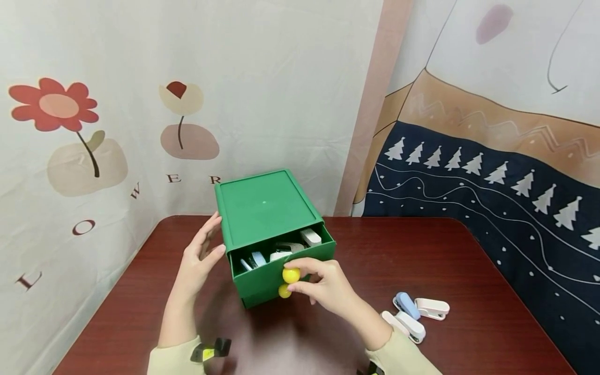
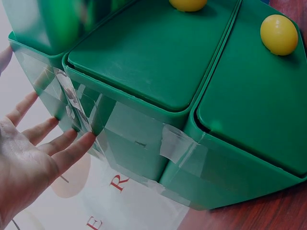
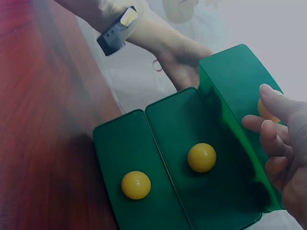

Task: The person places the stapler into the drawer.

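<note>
A green drawer box (image 1: 262, 205) stands on the dark red table (image 1: 478, 265). Its top drawer (image 1: 262, 280) is pulled partly out and holds several small staplers (image 1: 281, 251). My right hand (image 1: 309, 278) pinches the drawer's yellow ball knob (image 1: 291, 275); a second yellow knob (image 1: 284, 291) shows just below. In the right wrist view the right hand (image 3: 278, 139) curls round the top knob (image 3: 265, 111), and two lower knobs (image 3: 201, 157) are free. My left hand (image 1: 202, 254) lies flat against the box's left side, fingers straight. The left wrist view shows those fingers (image 2: 67, 146) touching clear tape on the box wall (image 2: 139, 139).
Three small staplers (image 1: 414, 313), blue, pink and white, lie on the table to the right of the box. Printed cloth backdrops (image 1: 117, 130) hang right behind the table. The table's near left and far right parts are bare.
</note>
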The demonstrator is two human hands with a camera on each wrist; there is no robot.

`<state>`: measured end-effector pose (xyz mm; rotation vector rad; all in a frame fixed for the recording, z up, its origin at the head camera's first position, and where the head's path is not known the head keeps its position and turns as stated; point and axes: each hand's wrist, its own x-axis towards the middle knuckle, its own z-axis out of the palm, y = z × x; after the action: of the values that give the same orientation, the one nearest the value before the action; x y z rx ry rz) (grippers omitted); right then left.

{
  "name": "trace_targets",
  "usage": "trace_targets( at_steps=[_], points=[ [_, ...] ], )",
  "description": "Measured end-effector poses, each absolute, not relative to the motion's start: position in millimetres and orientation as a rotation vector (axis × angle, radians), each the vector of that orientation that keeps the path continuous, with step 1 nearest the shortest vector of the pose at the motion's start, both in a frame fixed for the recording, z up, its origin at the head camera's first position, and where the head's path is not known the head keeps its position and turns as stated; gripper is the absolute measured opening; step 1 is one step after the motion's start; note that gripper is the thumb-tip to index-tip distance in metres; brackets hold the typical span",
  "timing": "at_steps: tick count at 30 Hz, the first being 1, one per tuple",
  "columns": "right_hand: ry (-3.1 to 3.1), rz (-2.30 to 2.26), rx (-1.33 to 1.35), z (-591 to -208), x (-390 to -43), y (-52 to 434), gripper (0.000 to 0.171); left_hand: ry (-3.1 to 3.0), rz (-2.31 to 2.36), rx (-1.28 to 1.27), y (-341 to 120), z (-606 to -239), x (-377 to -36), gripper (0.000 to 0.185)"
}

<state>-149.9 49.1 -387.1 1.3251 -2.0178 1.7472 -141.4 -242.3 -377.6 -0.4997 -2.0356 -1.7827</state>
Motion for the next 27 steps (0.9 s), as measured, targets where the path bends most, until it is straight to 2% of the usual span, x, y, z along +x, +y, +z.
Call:
trace_targets(
  at_steps=[19,27],
  points=[
    [-2.232,1.793,1.112,-383,-179,28,0.032,-2.062,-1.796,-0.455,-242,-378,-141,0.054],
    [-2.234,1.810,1.124,-384,-182,28,0.033,-2.064,-1.792,-0.458,-242,-378,-142,0.054]
  ],
)
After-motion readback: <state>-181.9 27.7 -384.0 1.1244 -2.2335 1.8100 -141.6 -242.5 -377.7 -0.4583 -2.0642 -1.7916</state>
